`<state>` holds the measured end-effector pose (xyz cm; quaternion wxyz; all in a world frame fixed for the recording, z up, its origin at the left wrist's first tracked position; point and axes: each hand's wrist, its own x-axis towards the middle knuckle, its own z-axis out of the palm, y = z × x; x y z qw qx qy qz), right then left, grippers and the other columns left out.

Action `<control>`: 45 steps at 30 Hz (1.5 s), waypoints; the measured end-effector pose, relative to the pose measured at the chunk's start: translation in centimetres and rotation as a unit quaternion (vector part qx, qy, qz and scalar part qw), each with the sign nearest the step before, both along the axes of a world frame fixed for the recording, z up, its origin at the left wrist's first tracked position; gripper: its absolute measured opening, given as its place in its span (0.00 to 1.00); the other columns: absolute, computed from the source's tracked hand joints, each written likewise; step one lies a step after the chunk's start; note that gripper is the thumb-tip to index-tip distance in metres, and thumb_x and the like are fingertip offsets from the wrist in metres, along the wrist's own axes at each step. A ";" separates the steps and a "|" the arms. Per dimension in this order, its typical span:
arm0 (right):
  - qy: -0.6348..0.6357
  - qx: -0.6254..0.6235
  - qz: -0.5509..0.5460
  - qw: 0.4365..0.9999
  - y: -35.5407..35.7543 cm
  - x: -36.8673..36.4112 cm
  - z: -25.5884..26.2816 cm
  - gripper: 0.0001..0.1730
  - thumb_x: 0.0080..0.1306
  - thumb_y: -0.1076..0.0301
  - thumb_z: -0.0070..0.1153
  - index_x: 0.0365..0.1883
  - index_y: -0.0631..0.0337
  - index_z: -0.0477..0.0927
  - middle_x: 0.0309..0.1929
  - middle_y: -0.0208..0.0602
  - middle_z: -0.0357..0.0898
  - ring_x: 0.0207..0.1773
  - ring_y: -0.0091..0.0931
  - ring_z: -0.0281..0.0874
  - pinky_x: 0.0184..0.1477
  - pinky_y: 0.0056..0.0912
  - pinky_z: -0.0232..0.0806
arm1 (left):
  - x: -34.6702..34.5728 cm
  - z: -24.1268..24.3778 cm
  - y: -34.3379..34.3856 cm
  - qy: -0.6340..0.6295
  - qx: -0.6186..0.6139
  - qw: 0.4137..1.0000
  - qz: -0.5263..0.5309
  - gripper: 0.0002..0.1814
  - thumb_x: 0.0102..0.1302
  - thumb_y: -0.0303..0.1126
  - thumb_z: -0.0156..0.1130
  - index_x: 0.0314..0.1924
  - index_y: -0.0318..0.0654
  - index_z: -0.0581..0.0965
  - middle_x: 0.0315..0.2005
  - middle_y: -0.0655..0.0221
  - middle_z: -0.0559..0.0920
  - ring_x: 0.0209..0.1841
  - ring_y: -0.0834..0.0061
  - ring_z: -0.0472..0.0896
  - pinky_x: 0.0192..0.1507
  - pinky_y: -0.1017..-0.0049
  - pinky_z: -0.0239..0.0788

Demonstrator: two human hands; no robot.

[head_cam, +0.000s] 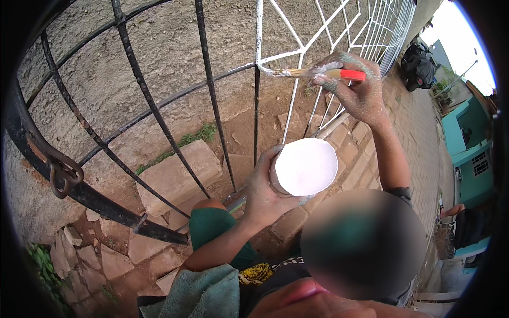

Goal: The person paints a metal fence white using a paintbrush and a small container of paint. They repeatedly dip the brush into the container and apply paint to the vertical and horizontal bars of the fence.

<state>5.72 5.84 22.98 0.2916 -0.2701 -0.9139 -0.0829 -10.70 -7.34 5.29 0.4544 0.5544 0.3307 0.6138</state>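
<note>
My right hand [354,85], speckled with paint, grips a paintbrush [338,74] with a red-ended handle. White paint coats the bristles, which meet the metal gate [256,107] where a black crossbar joins a vertical bar. Left of that joint the bars are black with worn patches; to the right they are mostly white. Below the brush, my left hand [264,187] is wrapped around a cup [306,167] of white paint, its mouth facing up towards me. How deep the paint is, I cannot tell.
A rusty hook or latch [65,175] hangs on the gate's thick black edge bar. Behind the bars are a rough plastered wall [167,51] and a stone block [179,175]. Brick paving [413,131] runs off to the right, past a parked motorcycle [417,65] and another person's leg [453,210].
</note>
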 end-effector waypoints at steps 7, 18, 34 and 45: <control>0.042 0.064 0.004 0.997 -0.4 -1.7 -2.7 0.08 0.63 0.74 0.63 0.40 0.64 0.82 0.36 0.39 0.83 0.35 0.28 0.85 0.34 0.27 0.78 | -0.3 -0.2 0.1 0.007 0.017 1.000 -0.001 0.49 0.42 0.33 0.84 0.62 0.33 0.64 0.54 0.60 0.76 0.57 0.67 0.76 0.59 0.66 0.69; 0.405 -0.118 -0.018 0.907 0.8 -1.1 -6.0 0.11 0.70 0.67 0.59 0.36 0.68 0.79 0.25 0.35 0.83 0.27 0.19 0.82 0.27 0.19 0.72 | -0.3 0.3 -0.6 0.000 0.026 1.000 0.005 0.51 0.42 0.35 0.85 0.63 0.33 0.63 0.55 0.60 0.75 0.58 0.67 0.76 0.60 0.66 0.68; 0.727 0.018 -0.131 0.674 3.1 -1.9 -13.9 0.11 0.70 0.65 0.60 0.35 0.66 0.78 0.26 0.34 0.81 0.27 0.20 0.78 0.31 0.24 0.69 | -0.3 1.2 -1.7 0.000 -0.045 0.999 -0.006 0.44 0.45 0.32 0.82 0.60 0.32 0.67 0.51 0.62 0.79 0.54 0.70 0.79 0.55 0.68 0.71; 0.658 -0.022 -0.055 0.751 2.4 -2.0 -12.4 0.11 0.69 0.66 0.61 0.32 0.66 0.79 0.21 0.32 0.79 0.25 0.18 0.77 0.26 0.21 0.68 | -1.0 1.7 -3.3 0.048 -0.058 0.997 0.016 0.38 0.46 0.30 0.82 0.56 0.30 0.72 0.47 0.63 0.83 0.48 0.72 0.82 0.53 0.71 0.73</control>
